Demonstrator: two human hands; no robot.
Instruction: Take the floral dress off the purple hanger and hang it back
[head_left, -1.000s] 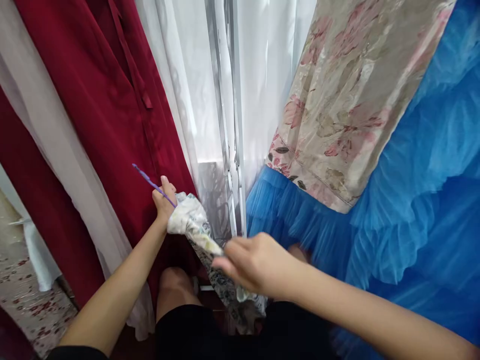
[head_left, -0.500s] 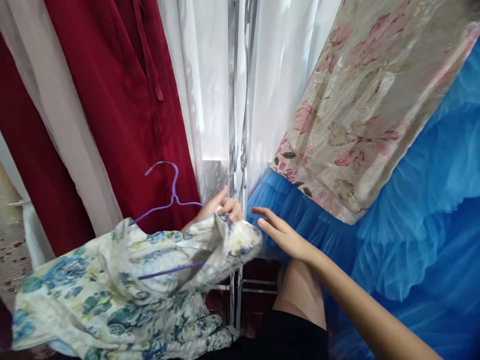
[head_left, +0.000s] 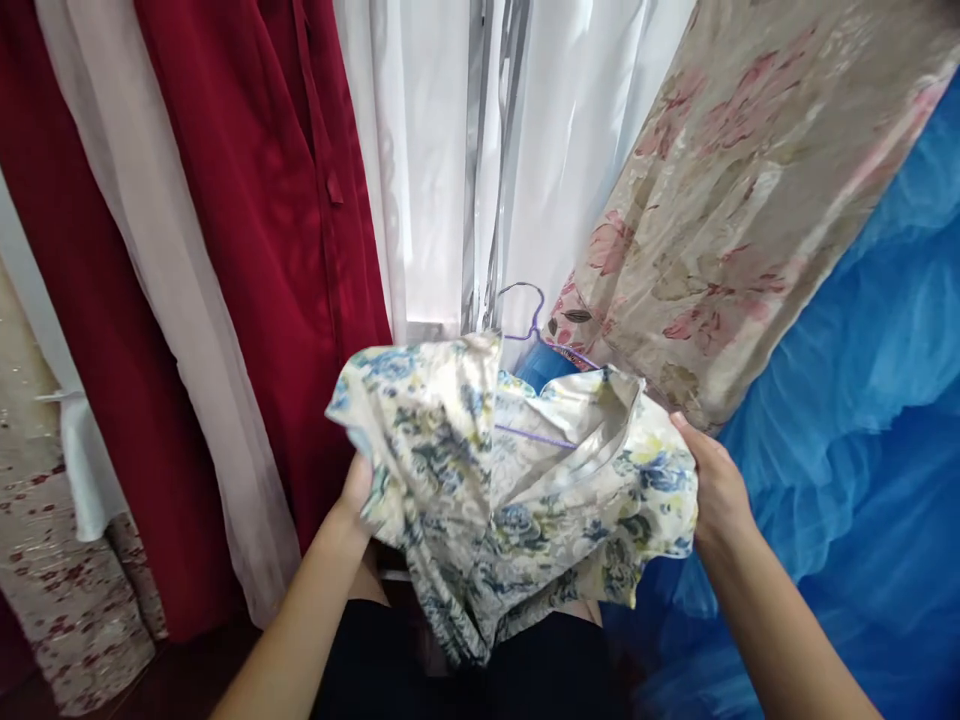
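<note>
A white top with a blue, green and yellow floral print (head_left: pixel 450 430) is stretched between my two hands above my lap. Inside its neckline runs a purple hanger (head_left: pixel 535 322), whose hook stands up above the collar. My left hand (head_left: pixel 357 498) grips the sleeve at the left edge, its fingers mostly hidden behind the cloth. On the other side my right hand (head_left: pixel 716 485) holds the right shoulder or sleeve, thumb in front and fingers out of sight behind.
Dark red garments (head_left: pixel 240 220) and a pale pink one (head_left: pixel 180 300) hang at left. White cloth (head_left: pixel 427 160) and thin metal poles (head_left: pixel 480 180) stand ahead. At right hang a beige floral garment (head_left: pixel 720 220) and a ruffled blue tulle gown (head_left: pixel 847 420).
The top and its hanger have swung from the left to the middle and now face me. My right hand, free before, has taken hold of the right side; my left hand now holds the left sleeve.
</note>
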